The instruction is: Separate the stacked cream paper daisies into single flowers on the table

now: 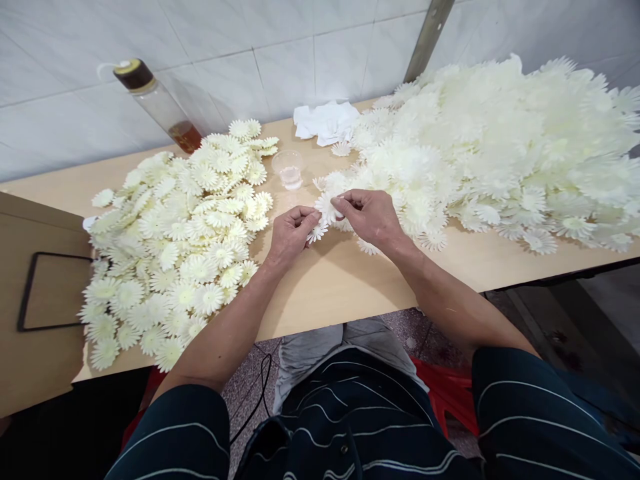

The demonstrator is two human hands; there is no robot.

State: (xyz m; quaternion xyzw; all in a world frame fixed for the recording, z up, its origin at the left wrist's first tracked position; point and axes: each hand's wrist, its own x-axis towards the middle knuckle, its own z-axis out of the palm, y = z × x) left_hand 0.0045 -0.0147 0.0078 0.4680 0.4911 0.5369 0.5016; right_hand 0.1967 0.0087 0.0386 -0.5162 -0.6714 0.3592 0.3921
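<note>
Around the small plastic cup, I had little room: the flat spread of flowers crowded its left, the tall heap of flowers its right, a white cloth lay behind it. Bare table stayed open below the cup, toward me.

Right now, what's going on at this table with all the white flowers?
A person seated at a wooden table pinches white fabric daisy pieces between both hands: the left hand holds a small flower, the right hand another. A flat spread of daisies lies to the left, a much larger heap to the right. A small clear cup and a bottle stand behind.
</note>
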